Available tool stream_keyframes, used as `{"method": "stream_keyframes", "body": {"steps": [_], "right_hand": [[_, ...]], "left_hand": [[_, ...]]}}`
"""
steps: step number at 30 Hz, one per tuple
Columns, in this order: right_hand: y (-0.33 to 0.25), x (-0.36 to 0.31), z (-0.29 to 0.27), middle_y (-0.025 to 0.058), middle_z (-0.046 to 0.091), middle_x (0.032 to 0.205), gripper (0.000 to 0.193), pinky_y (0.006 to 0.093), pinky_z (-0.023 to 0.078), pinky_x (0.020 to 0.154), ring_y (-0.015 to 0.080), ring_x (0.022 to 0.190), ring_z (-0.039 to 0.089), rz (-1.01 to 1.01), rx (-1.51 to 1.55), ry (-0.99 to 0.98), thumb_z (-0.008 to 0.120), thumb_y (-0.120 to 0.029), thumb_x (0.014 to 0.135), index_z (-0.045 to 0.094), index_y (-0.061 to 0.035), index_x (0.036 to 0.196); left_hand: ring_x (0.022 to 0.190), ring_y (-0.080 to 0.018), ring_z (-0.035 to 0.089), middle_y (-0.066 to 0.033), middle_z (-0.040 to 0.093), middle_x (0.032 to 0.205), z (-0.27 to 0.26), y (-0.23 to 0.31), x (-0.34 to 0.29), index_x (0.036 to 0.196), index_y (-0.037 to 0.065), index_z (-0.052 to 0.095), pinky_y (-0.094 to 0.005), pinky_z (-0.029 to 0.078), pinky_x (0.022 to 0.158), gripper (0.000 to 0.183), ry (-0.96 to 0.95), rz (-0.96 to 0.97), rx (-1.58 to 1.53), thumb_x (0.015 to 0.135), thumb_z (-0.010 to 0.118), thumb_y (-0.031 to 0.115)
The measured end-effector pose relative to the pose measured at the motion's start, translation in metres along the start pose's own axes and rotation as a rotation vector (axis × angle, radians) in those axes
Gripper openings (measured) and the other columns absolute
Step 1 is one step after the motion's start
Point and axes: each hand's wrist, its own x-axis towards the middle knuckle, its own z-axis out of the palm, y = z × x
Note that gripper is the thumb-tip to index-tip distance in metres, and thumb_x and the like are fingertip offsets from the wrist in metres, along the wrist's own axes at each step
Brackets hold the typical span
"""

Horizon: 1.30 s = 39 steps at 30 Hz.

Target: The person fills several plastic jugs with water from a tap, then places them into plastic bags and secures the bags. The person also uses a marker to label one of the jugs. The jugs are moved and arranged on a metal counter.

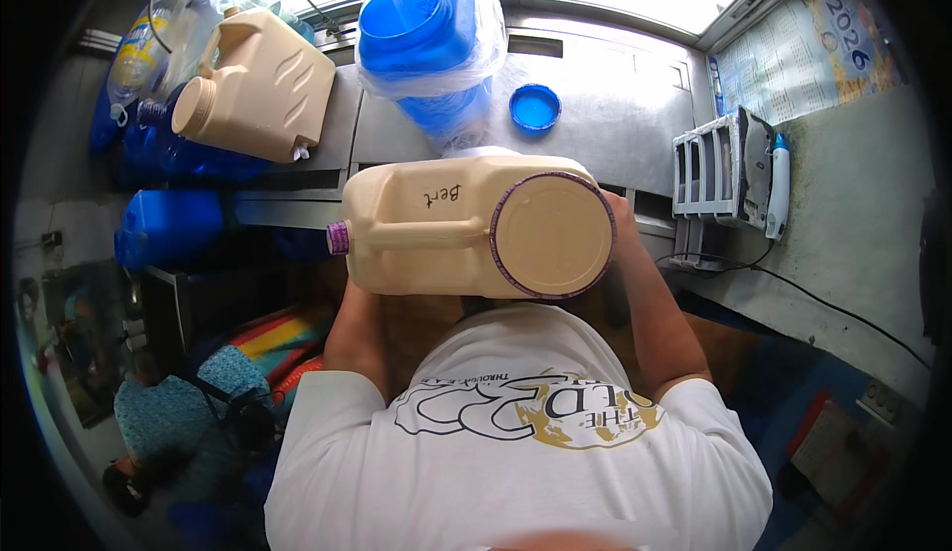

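A beige plastic water jug [426, 189] lies on its side in front of my chest, its moulded handle facing up. Its wide round lid [552, 236], edged with a purple band, is at the right, and a small purple cap [339, 238] sits at the left end. My right hand [622, 222] grips the jug's right end beside the lid; its fingertips are hidden behind it. My left forearm [359, 328] runs up under the jug's left part, which hides that hand. Beyond the jug stands an uncapped blue container [466, 30] wrapped in clear plastic, with a pale stream or tube entering its mouth.
A round blue lid [535, 108] lies on the metal counter [615, 95]. Another beige jug [263, 80] tilts at the left, above blue containers [174, 229]. At the right, a white rack [716, 169] and a blue-white handheld device [779, 189] with a cord stand by the wall.
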Motion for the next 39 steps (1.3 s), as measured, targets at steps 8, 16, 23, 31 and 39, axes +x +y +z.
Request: {"method": "stream_keyframes", "body": {"steps": [8,16,23,31,39], "right_hand": [[-0.013,-0.011,-0.03,0.0215,0.068,0.086,0.027,0.0477,0.052,0.073,0.0421,0.085,0.067,-0.173,-0.11,0.174,0.054,-0.028,0.095,0.069,-0.0057,0.094],[-0.025,0.003,-0.042,0.0241,0.068,0.087,0.026,0.0499,0.051,0.075,0.0454,0.087,0.065,-0.313,-0.248,0.144,0.052,-0.025,0.094,0.068,-0.0053,0.092],[-0.044,-0.004,-0.061,0.0232,0.069,0.09,0.026,0.0493,0.053,0.079,0.0436,0.091,0.066,-0.101,-0.273,0.24,0.055,-0.028,0.092,0.069,-0.0069,0.096],[-0.061,-0.008,-0.053,0.0204,0.07,0.094,0.02,0.0476,0.054,0.081,0.0413,0.093,0.067,-0.091,-0.532,0.017,0.057,-0.021,0.09,0.07,-0.0084,0.097],[-0.186,-0.042,-0.115,0.0178,0.069,0.089,0.029,0.0456,0.053,0.073,0.0381,0.084,0.067,-0.444,-0.33,0.258,0.051,-0.031,0.098,0.069,-0.0083,0.1]], "left_hand": [[0.101,-0.0133,0.065,-0.0124,0.071,0.112,-0.035,0.042,-0.042,0.116,0.004,0.065,-0.0326,0.053,0.084,0.03,0.008,0.017,-0.062,0.091,0.068,0.021],[0.096,-0.0266,0.069,-0.018,0.073,0.1,-0.027,-0.001,-0.037,0.114,0.003,0.067,-0.0367,0.052,0.08,0.038,-0.018,0.359,0.559,0.085,0.069,0.028],[0.096,-0.0334,0.069,-0.0206,0.071,0.104,-0.029,0.05,-0.058,0.107,0.007,0.069,-0.0382,0.052,0.081,0.034,0.055,0.298,0.626,0.083,0.071,0.031],[0.094,-0.0397,0.067,-0.0206,0.07,0.101,-0.029,0.057,-0.049,0.103,0.008,0.07,-0.0452,0.054,0.077,0.031,-0.074,0.456,1.025,0.083,0.069,0.031],[0.086,-0.0411,0.067,-0.0209,0.069,0.089,-0.146,0.177,-0.078,0.094,0.005,0.071,-0.0486,0.053,0.073,0.016,0.093,0.891,0.896,0.085,0.063,0.016]]}}
